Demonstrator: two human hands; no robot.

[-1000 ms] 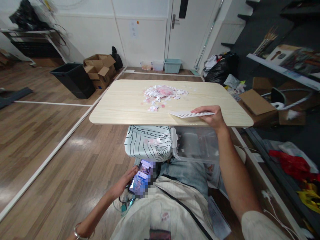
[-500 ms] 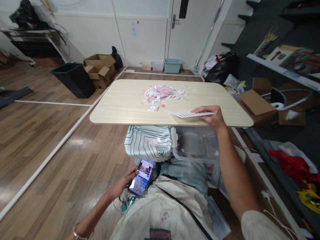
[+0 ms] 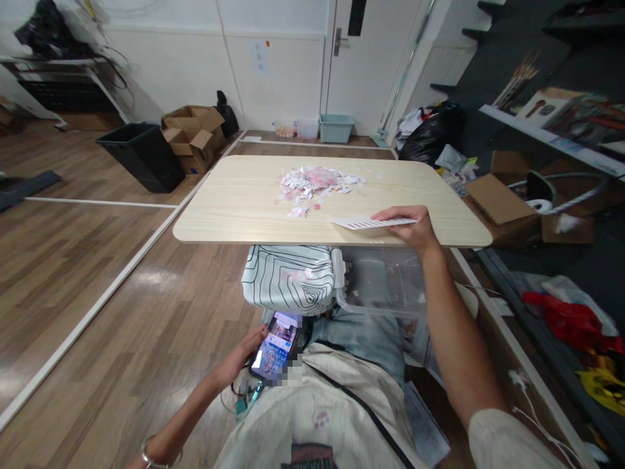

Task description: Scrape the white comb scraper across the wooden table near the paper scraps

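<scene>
My left hand is closed round the edge of a smartphone at my lap, its thumb by the lit screen. A cable with a teal plug runs from the phone's lower end. Over the near right part of the table, my right hand pinches a thin white sheet with a row of dark slanted marks. The sheet is tilted and seen nearly edge-on. Beyond it lies a heap of small white and pink paper-like pieces, with a smaller cluster nearer me.
The pale wooden table has rounded corners. Below its near edge are a bag with black contour lines and a clear plastic bin. A black bin and cardboard boxes stand left; an open carton sits right.
The whole view has shifted very slightly. Both hands keep their holds on the phone and the sheet, and the heap looks the same.
</scene>
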